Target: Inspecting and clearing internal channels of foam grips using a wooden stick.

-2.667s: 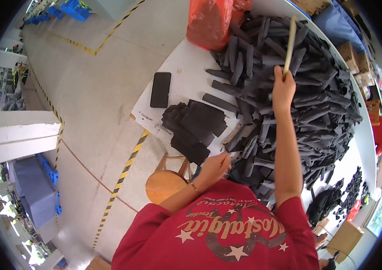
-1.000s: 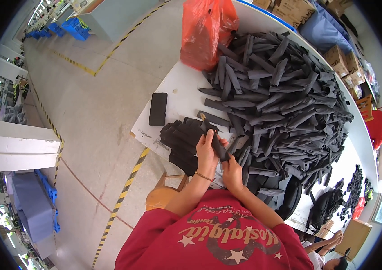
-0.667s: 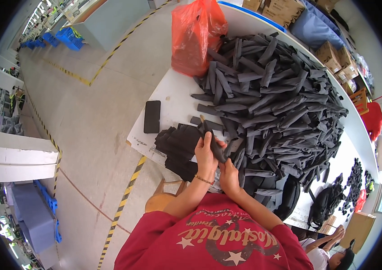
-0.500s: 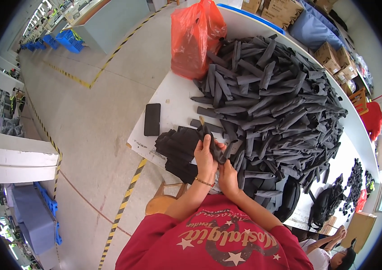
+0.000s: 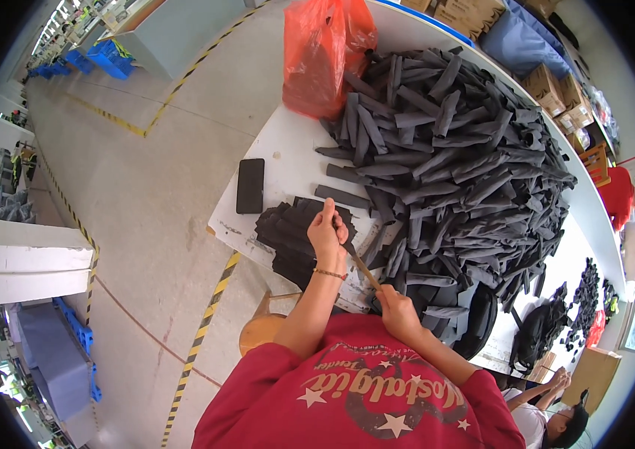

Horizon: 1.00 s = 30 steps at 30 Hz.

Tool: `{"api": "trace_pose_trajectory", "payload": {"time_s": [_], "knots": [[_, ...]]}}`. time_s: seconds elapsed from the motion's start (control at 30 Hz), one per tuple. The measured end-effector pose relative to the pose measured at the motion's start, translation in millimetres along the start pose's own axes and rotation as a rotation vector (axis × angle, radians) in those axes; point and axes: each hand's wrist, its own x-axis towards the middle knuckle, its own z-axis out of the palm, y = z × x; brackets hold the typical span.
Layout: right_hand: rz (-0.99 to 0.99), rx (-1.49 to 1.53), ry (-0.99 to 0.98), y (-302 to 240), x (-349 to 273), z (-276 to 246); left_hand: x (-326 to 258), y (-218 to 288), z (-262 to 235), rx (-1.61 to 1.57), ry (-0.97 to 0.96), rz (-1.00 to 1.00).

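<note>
My left hand [image 5: 328,236] is closed around a dark fabric tube [image 5: 348,227], mostly hidden by the fingers. A thin wooden stick [image 5: 366,273] runs from it to my right hand [image 5: 398,310], whose fingers wrap the stick's near end. Whether the stick's far end is inside the fabric is hidden. Just left of and below my left hand lies a stack of flat black fabric pieces [image 5: 284,228] at the table's near corner. To the right, a large heap of dark grey fabric tubes [image 5: 467,172] covers much of the white table [image 5: 287,142].
A black phone [image 5: 250,185] lies near the table's left edge. Behind it stands a red plastic bag [image 5: 317,67]. A wooden stool [image 5: 261,334] is beside me. Black bags [image 5: 480,329] lie right of my hands; another person [image 5: 549,411] sits at the lower right.
My hands have moved apart. My right hand has drawn back down and right, and a long piece of stick now shows between them. My left hand has shifted slightly left and up.
</note>
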Motion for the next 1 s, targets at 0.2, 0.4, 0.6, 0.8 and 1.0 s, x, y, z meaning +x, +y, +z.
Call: {"api": "trace_pose_trajectory", "payload": {"time_s": [0.2, 0.4, 0.6, 0.8, 1.0], "knots": [[0.053, -0.049, -0.064, 0, -45, -28, 42, 34, -5, -0.169, 0.021, 0.178], [0.133, 0.161, 0.129, -12, -20, -36, 38, 34, -8, -0.195, 0.083, 0.103], [-0.044, 0.233, 0.367, -10, 77, 5, 15, -18, -8, -0.245, -0.02, -0.179], [0.059, 0.317, 0.187, 1, 88, -19, -19, 4, -9, 1.065, -0.857, 0.748], [-0.018, 0.169, 0.298, -1, 120, -37, -46, -10, -15, 0.906, -0.916, -0.099]]}}
